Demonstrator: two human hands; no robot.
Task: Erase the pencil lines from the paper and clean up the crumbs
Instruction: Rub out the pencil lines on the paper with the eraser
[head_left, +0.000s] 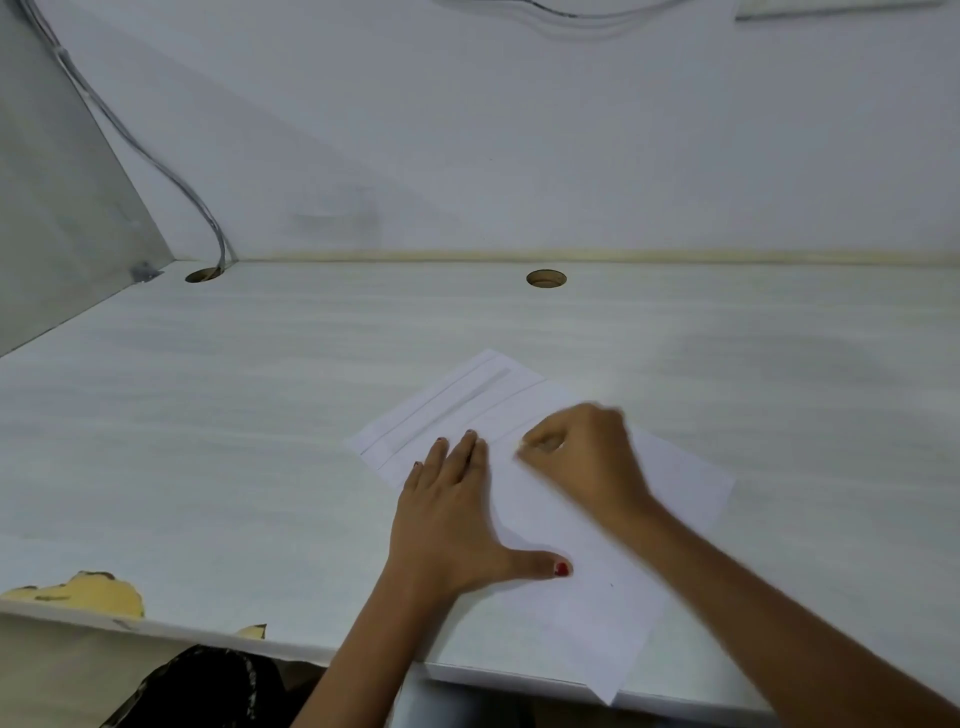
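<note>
A white sheet of paper (597, 561) lies slanted on the white desk (234, 441), its near corner hanging over the front edge. Faint pencil lines (447, 410) run along its far left part. My left hand (457, 525) lies flat on the sheet, fingers spread, thumb out to the right. My right hand (582, 457) is blurred and its fingers are pinched together on the paper near the lines; a small pale thing shows between the fingertips, too blurred to name. No crumbs can be made out.
Two round cable holes (545, 278) sit at the back of the desk, the left one (205, 274) with a grey cable (171, 176) running up the wall. The desk's front left edge is chipped, showing yellow (93, 592). A side panel (57, 218) stands at the left.
</note>
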